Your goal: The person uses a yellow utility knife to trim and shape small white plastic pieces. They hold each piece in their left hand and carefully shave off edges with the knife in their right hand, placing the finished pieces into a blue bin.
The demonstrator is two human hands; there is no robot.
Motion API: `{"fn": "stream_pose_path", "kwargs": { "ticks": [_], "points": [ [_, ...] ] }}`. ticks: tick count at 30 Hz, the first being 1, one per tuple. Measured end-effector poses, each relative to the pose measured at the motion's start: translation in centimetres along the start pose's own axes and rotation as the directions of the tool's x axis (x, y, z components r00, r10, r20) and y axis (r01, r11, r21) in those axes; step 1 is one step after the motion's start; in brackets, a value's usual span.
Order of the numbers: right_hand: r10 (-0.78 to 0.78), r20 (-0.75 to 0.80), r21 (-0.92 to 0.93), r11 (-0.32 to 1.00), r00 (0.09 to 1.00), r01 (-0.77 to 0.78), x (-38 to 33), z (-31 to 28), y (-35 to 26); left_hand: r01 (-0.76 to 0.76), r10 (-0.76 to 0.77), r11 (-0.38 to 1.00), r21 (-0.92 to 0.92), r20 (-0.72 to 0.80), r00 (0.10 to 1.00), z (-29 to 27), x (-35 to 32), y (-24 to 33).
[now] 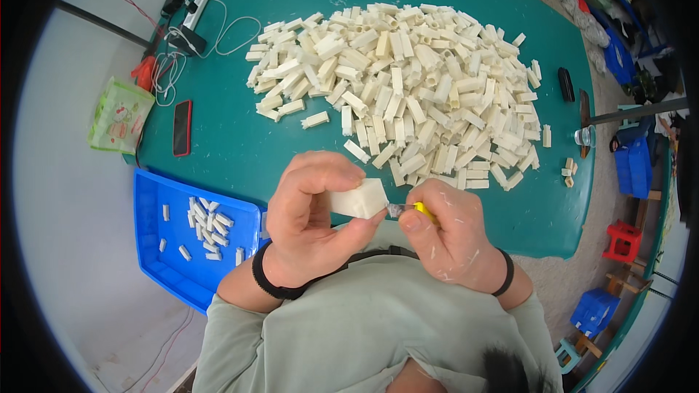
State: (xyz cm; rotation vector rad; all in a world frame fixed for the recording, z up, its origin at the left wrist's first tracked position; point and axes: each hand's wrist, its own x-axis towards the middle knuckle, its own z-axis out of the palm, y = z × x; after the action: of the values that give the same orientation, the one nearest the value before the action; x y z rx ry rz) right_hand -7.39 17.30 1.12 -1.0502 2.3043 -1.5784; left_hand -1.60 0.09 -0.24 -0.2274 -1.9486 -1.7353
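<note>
My left hand (pixel 312 220) grips a cream plastic block (pixel 360 199) close to my chest, fingers curled over its top. My right hand (pixel 450 236) holds a small knife with a yellow handle (pixel 420 208); its metal blade tip touches the right end of the block. Both wrists wear black bands. Beyond the hands, a large heap of the same cream plastic blocks (pixel 408 91) covers the middle of the round teal table (pixel 240 149).
A blue tray (pixel 156 247) at my left holds several small cream pieces (pixel 205 227). A red-edged phone (pixel 182 127), a green bag (pixel 119 115), a power strip with cables (pixel 191 18) and a black object (pixel 566 84) lie on the table. Red and blue stools stand at right.
</note>
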Motion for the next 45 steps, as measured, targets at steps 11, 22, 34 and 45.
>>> {"fn": "stream_pose_path", "kwargs": {
  "ticks": [11,22,34,45],
  "points": [
    [-0.070,-0.047,-0.039,0.997,0.996,0.068,0.1,0.0,0.3,0.048,-0.046,0.999,-0.023,0.058,0.997,-0.2,-0.1,0.4],
    [0.162,-0.086,-0.007,0.987,0.983,-0.163,0.7,-0.4,1.2,0.078,-0.080,0.997,0.019,0.308,0.948,-0.3,0.9,1.6],
    [0.042,0.083,0.120,0.991,0.996,-0.052,0.7,-0.4,0.7,0.229,-0.203,0.958,-0.172,0.159,0.966,-1.2,0.3,-0.3],
    [-0.052,0.093,0.090,0.995,0.994,0.043,0.8,-0.2,0.5,0.197,-0.144,0.957,-0.213,0.241,0.960,-1.4,0.3,-0.3]
  ]
}}
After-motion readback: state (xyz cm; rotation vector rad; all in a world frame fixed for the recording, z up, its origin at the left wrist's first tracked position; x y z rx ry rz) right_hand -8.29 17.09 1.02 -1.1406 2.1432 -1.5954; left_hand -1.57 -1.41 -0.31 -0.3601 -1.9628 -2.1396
